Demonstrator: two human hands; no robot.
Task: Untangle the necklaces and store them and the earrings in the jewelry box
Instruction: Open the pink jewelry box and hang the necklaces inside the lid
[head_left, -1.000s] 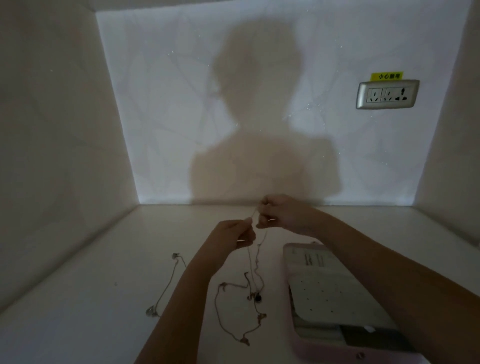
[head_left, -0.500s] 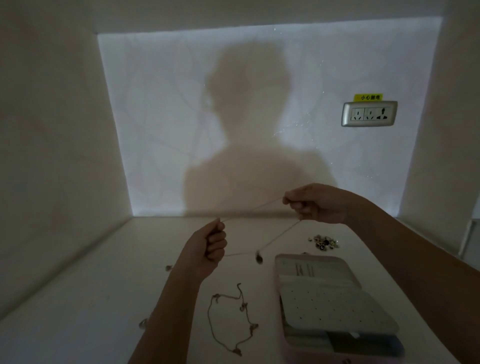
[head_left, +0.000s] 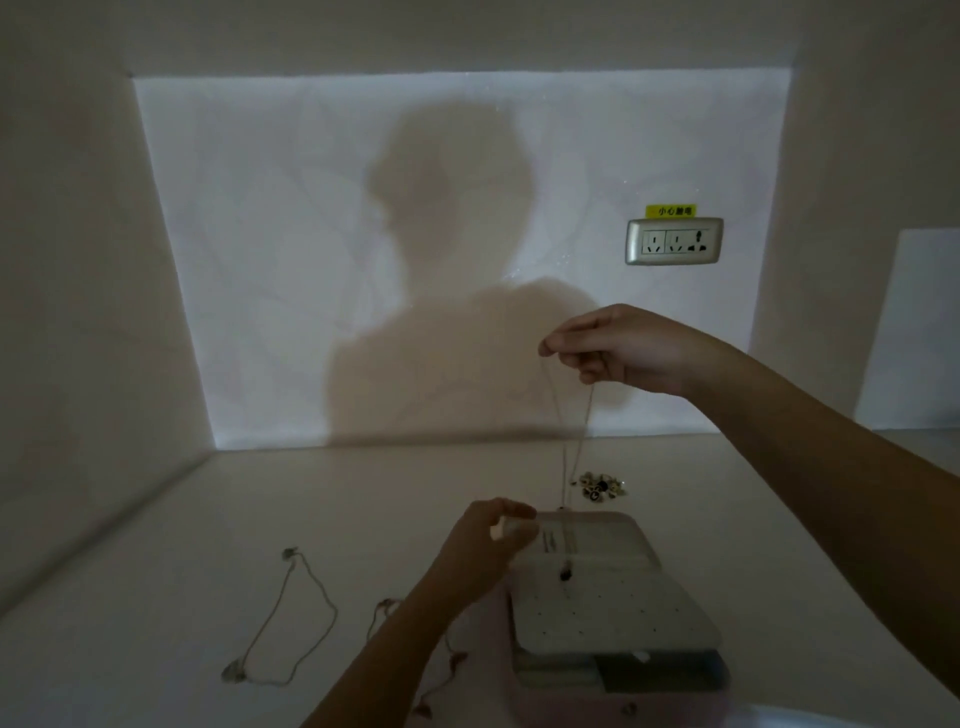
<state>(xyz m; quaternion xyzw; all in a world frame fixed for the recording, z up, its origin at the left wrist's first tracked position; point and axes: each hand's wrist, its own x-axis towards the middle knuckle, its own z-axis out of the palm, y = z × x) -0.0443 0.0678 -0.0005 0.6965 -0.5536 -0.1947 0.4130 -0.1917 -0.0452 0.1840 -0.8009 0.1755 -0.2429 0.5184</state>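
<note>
Lower right, the open jewelry box (head_left: 613, 525) sits on the tabletop (head_left: 156, 597), with loose necklaces (head_left: 289, 555) lying lower left. The left hand (head_left: 493, 540) curls at the box's far corner, its grip unclear. Higher up, the right hand (head_left: 623, 348) pinches a hanging necklace (head_left: 564, 574) over the box. The earrings (head_left: 600, 486) lie beyond.

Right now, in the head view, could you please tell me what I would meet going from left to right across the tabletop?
From the left: loose necklace → left hand → jewelry box. The earrings and the held necklace line up with the box, so I leave them out.
</note>
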